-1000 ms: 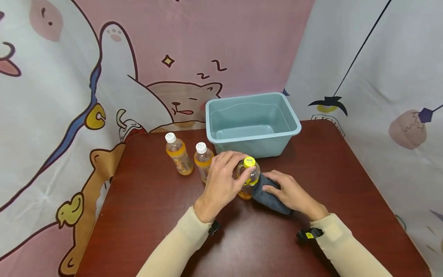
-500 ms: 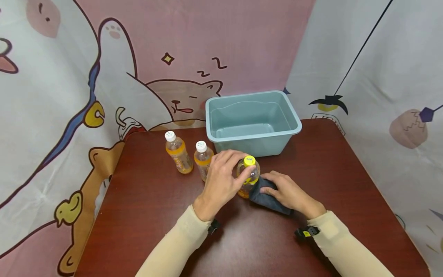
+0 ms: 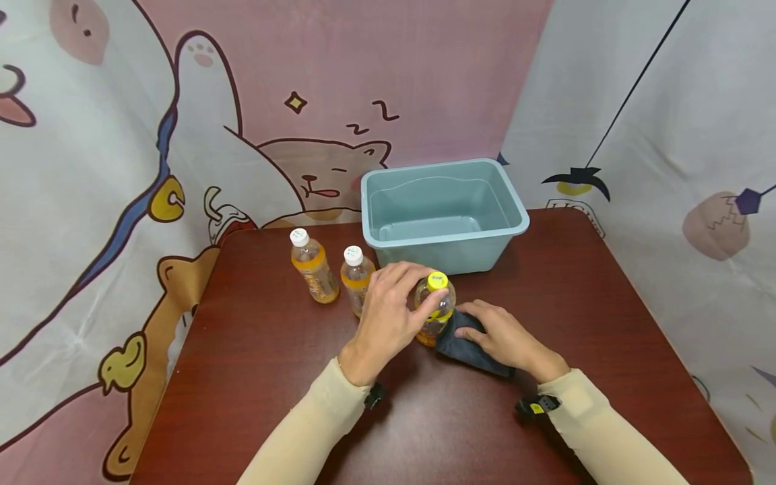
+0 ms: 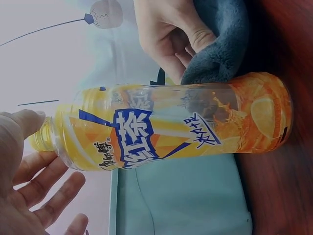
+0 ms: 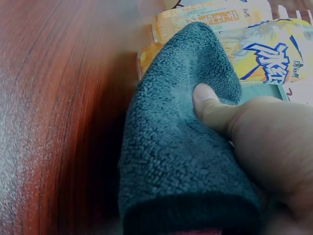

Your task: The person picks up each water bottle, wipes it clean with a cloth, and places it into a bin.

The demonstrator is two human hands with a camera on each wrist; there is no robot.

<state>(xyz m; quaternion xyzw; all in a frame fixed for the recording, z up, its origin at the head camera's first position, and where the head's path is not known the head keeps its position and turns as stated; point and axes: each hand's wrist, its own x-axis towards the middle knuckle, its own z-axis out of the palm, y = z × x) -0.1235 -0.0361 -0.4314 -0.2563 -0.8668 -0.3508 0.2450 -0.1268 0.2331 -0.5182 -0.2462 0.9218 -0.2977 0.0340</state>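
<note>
A clear drink bottle [image 4: 142, 127] with a yellow cap and a yellow-orange label stands upright on the table. My left hand [image 3: 391, 306] pinches it at the cap and neck between thumb and fingers. In my right hand [image 3: 506, 337] is a folded dark grey-blue towel [image 5: 176, 132], gripped with the thumb on top. The towel's front end lies against the bottle's lower right side in the head view. In the left wrist view the towel [image 4: 220, 44] appears beside the lower half of the bottle; the right fingers are partly hidden.
Two white-capped bottles with orange bands, a nearer one [image 3: 356, 276] and a farther one [image 3: 315, 269], stand left of my left hand. Behind the held bottle sits a light blue-green plastic bin [image 3: 445, 252]. The brown table [image 3: 261, 377] meets printed cloth walls at its back and sides.
The towel and right hand have shifted slightly along the bottle's lower side, and the towel's front end has changed shape. My left hand keeps its hold at the cap.
</note>
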